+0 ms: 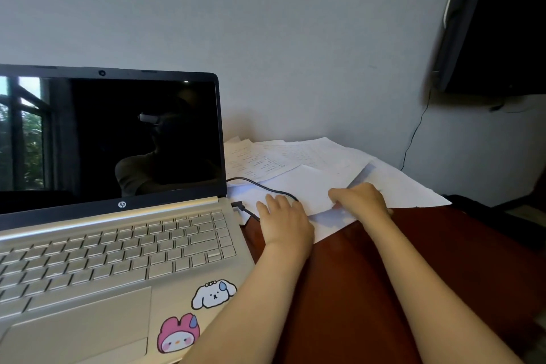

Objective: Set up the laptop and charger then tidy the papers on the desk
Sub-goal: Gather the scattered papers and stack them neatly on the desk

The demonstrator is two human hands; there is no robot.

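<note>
Laptop is sitting open on the desk, screen dark, charger cable running to its right side, so setup looks done. Paper-tidying step is underway. Papers are lying scattered right of the laptop. Left hand is pressing flat on them, fingers straight. Right hand is curling round a sheet's edge. Next: probably gathering the sheets into one stack, keeping clear of the cable.

Bare desk before me offers open passage on my right; the laptop blocks the left, the wall closes the rear, and I see the charger cable crossing the papers between.
</note>
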